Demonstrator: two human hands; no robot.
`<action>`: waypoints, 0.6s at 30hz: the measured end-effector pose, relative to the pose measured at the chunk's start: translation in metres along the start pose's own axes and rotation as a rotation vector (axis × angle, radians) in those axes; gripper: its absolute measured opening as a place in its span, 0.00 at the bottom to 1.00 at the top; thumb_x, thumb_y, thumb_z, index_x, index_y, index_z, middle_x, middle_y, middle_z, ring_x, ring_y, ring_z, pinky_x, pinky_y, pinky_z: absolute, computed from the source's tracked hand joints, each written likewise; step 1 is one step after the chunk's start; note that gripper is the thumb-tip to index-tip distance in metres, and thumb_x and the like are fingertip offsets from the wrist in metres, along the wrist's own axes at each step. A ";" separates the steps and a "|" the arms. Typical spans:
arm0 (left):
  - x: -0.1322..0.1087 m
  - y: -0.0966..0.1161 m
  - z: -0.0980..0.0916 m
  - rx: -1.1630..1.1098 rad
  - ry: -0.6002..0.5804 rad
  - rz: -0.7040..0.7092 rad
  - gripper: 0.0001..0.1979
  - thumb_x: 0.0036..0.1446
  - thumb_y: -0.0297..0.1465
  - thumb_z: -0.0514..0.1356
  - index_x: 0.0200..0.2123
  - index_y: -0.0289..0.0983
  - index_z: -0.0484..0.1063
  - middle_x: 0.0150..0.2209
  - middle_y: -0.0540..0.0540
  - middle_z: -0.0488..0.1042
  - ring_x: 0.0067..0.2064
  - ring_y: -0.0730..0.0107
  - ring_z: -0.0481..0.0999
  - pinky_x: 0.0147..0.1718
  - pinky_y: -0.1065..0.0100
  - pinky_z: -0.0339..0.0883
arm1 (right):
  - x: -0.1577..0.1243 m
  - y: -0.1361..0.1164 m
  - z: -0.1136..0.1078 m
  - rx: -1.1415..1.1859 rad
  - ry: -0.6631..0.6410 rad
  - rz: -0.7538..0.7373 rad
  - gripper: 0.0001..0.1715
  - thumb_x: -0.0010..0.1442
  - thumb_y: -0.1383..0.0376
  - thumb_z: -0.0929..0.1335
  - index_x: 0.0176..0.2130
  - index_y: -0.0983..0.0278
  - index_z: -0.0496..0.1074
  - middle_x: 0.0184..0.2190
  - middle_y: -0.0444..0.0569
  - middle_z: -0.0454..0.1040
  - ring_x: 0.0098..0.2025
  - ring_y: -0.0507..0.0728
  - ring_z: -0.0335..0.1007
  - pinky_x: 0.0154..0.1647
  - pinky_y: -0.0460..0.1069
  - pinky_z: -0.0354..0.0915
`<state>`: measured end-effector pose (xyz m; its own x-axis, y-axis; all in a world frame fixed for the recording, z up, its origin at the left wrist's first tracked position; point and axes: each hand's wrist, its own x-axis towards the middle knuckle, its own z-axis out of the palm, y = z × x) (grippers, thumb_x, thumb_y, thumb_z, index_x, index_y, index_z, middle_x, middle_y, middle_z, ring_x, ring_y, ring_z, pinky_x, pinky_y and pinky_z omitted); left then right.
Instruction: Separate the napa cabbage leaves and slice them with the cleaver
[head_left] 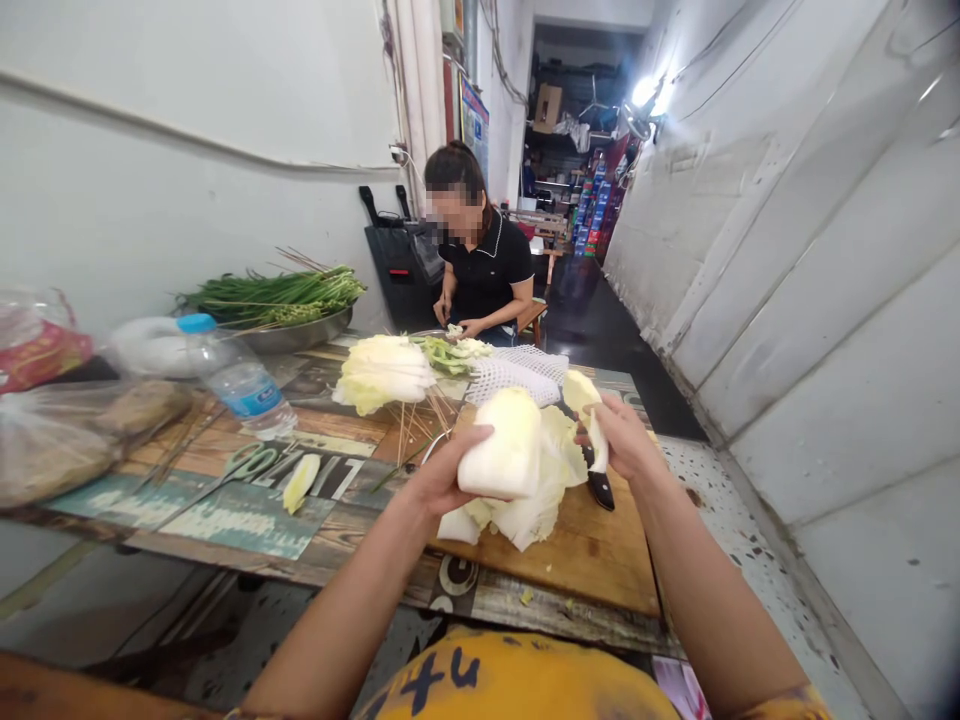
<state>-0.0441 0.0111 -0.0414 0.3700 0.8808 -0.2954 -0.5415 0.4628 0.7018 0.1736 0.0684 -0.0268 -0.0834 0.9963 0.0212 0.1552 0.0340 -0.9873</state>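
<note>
My left hand grips a pale napa cabbage from its left side, held above a wooden cutting board. My right hand is closed on a single cabbage leaf at the cabbage's right side, peeling it away. Loose cut leaves lie on the board under the cabbage. A black-handled knife rests on the board just below my right hand.
Skewered cabbage leaves and a white foam net lie further back on the table. A water bottle, scissors, a stray leaf and bagged food sit left. A tray of green chives stands behind. A person in black works opposite.
</note>
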 end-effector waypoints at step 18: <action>0.004 -0.008 0.018 -0.302 -0.045 0.118 0.27 0.56 0.35 0.58 0.57 0.35 0.60 0.40 0.40 0.78 0.40 0.58 0.77 0.41 0.56 0.71 | -0.049 -0.027 0.034 -0.026 -0.285 -0.100 0.27 0.49 0.63 0.66 0.50 0.64 0.70 0.45 0.50 0.75 0.45 0.58 0.70 0.43 0.53 0.67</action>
<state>-0.0248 0.0093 -0.0369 0.3207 0.9279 -0.1901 -0.7796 0.3725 0.5035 0.1399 0.0164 -0.0068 -0.3715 0.9259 0.0693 0.1576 0.1364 -0.9780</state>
